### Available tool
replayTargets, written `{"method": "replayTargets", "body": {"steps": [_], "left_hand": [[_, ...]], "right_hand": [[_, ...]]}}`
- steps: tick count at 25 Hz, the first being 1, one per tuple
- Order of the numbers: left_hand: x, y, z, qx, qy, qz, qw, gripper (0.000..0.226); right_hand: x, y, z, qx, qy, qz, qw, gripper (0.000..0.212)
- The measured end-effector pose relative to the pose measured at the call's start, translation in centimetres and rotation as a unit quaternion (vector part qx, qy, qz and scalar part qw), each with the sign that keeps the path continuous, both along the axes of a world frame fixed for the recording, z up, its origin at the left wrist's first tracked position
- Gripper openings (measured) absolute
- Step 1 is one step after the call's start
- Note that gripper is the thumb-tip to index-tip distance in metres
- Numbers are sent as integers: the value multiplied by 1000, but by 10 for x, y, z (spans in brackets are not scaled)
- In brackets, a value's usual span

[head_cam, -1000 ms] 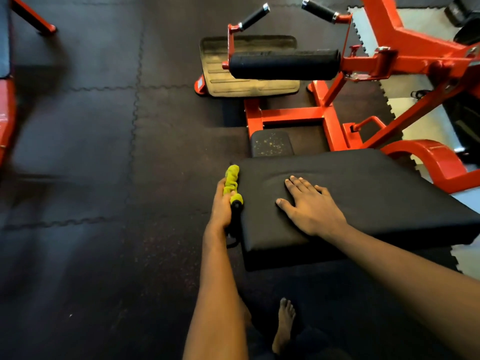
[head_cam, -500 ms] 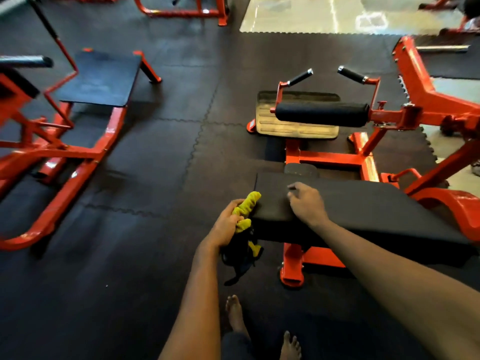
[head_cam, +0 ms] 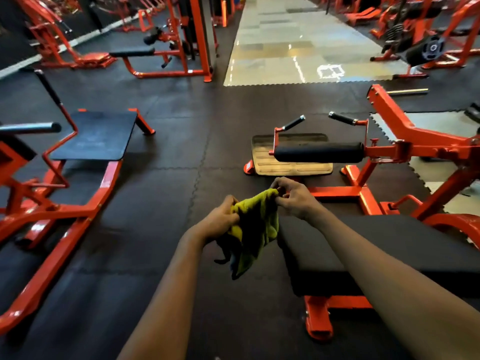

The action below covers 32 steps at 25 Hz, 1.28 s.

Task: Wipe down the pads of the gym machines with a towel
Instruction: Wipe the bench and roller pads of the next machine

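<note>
A yellow-green and dark towel (head_cam: 255, 229) hangs in the air between both hands, just left of the black seat pad (head_cam: 389, 245) of a red machine. My left hand (head_cam: 223, 220) grips the towel's left edge. My right hand (head_cam: 294, 197) pinches its upper right corner. Beyond the seat lies a black roller pad (head_cam: 319, 152) on the same machine, with two black handles (head_cam: 293, 123) above it. To the left stands another red machine with a flat black pad (head_cam: 96, 135).
A metal footplate (head_cam: 291, 165) sits on the floor under the roller pad. Red frame rails (head_cam: 59, 245) run along the left. More red machines (head_cam: 161, 50) line the back, with a shiny tiled aisle (head_cam: 298, 42) between them. Black rubber floor mats (head_cam: 168, 152) lie in the middle.
My right hand left the seat pad and took hold of the towel. Both hands lifted the towel up and spread it. The view rose from the seat to the room.
</note>
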<state>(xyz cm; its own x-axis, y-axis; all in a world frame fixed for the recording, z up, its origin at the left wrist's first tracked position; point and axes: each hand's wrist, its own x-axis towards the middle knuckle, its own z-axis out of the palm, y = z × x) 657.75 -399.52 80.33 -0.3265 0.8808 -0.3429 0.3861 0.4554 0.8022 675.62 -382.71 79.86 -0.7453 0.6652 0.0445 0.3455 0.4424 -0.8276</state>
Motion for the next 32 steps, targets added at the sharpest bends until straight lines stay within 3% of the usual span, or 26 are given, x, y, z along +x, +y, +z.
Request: {"method": "replayTargets", "body": {"steps": [3, 6, 11, 13, 17, 20, 23, 26, 27, 30, 32], "left_hand": [[-50, 23, -6, -49, 158, -103, 981, 24], [-79, 66, -7, -24, 215, -161, 963, 31], [-86, 154, -47, -24, 172, -202, 964, 27], [-84, 193, -74, -30, 159, -202, 966, 22], [-82, 274, -137, -77, 172, -215, 958, 13], [-56, 319, -184, -137, 160, -361, 909, 24], [-18, 330, -193, -197, 38, -463, 863, 10], [-10, 340, -224, -211, -67, -442, 869, 10], [-9, 341, -236, -197, -66, -443, 872, 11], [-8, 340, -262, -238, -59, -456, 855, 59], [-2, 337, -264, -298, -148, -445, 831, 89]], "right_hand": [[-34, 0, 8, 12, -40, -28, 999, 21], [-60, 7, 1, 14, -39, -84, 996, 22], [-65, 62, -28, -2, -27, -165, 986, 24], [-51, 97, -59, -37, -47, -225, 972, 15], [-11, 145, -132, -102, -113, -414, 898, 12], [21, 147, -170, -144, -141, -552, 809, 14], [45, 133, -190, -122, -178, -634, 742, 13], [49, 127, -193, -51, -252, -657, 709, 20], [49, 126, -192, -28, -284, -658, 697, 23], [47, 120, -193, 17, -412, -631, 657, 33], [44, 119, -198, 16, -497, -594, 632, 45]]}}
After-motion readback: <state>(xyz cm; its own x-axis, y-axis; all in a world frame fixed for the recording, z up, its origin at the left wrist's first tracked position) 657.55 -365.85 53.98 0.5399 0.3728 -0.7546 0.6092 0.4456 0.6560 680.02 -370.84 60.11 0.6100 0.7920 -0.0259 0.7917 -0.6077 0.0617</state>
